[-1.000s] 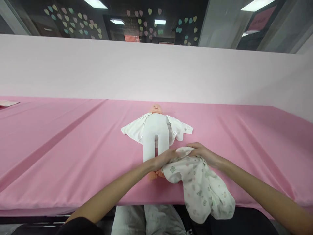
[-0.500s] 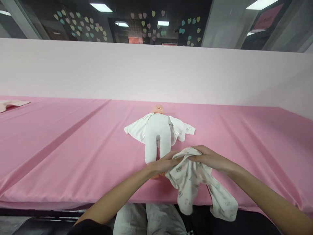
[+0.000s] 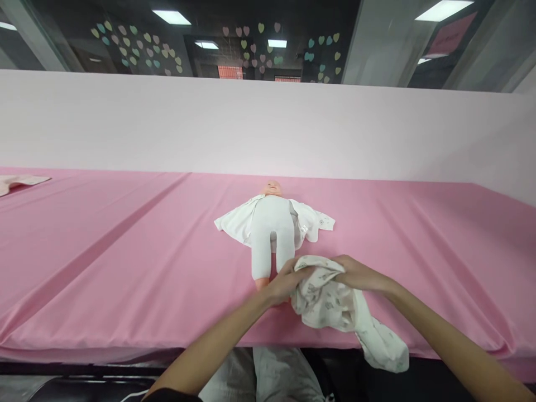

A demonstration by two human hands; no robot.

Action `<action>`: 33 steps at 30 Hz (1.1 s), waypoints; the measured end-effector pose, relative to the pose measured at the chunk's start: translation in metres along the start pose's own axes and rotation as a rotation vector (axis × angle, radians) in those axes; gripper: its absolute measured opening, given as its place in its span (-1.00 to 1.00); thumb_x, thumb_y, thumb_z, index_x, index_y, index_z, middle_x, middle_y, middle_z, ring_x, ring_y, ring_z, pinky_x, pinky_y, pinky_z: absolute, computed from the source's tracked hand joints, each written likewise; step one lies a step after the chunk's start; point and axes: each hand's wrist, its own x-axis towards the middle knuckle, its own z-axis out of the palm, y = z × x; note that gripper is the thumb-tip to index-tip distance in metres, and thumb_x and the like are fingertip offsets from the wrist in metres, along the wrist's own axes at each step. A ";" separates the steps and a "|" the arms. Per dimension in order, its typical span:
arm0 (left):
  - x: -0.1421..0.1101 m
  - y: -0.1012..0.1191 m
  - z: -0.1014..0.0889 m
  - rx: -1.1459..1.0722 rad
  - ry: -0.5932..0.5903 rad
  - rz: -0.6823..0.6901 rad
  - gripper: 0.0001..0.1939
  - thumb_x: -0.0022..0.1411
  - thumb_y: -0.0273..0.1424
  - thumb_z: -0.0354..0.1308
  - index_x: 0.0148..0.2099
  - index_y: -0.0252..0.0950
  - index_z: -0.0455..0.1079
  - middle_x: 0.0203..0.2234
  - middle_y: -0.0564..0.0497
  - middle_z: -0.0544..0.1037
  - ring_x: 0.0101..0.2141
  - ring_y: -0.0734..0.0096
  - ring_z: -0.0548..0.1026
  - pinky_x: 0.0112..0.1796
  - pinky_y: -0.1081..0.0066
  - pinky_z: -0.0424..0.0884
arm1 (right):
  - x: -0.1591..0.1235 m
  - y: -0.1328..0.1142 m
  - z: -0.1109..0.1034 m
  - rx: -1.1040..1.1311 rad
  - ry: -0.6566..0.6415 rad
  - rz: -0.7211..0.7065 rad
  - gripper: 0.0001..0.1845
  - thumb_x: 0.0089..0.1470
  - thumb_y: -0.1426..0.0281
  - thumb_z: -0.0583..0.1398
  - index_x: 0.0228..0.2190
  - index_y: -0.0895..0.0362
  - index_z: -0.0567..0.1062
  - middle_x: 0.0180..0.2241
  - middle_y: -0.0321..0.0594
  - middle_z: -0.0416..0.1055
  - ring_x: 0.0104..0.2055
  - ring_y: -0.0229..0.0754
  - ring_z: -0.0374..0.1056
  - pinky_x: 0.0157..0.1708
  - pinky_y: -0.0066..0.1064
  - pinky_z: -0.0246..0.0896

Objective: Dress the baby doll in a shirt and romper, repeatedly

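Observation:
A pair of small white printed baby pants is bunched up between my two hands, one leg hanging down past the table's front edge. My left hand grips the left side of the waist, beside the doll's feet. On the other side my right hand is closed on the cloth, its fingertips hidden in the folds. Beyond them a baby doll lies on its back, feet towards me. Under it a white baby top is spread open, one printed sleeve stretched out to the right.
A pink sheet with long creases covers the table. At the far left edge lies a pale piece of cloth. Behind the table rises a white wall, with dark glass and heart stickers above it.
The near leg of the pants has been gathered upward into my left hand, so only the right leg still hangs long. My hands have stayed in nearly the same place.

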 end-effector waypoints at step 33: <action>0.012 0.011 -0.034 -0.443 -0.128 -0.104 -0.66 -0.03 -0.20 0.29 -0.38 -0.37 0.33 -0.65 0.12 0.32 -0.58 0.57 0.31 -0.45 0.48 0.29 | 0.015 -0.015 0.027 0.720 -0.060 0.060 -0.66 -0.26 0.24 0.31 -0.40 0.19 0.48 -0.72 -0.40 0.27 -0.68 -0.38 0.15 -0.59 -0.52 0.13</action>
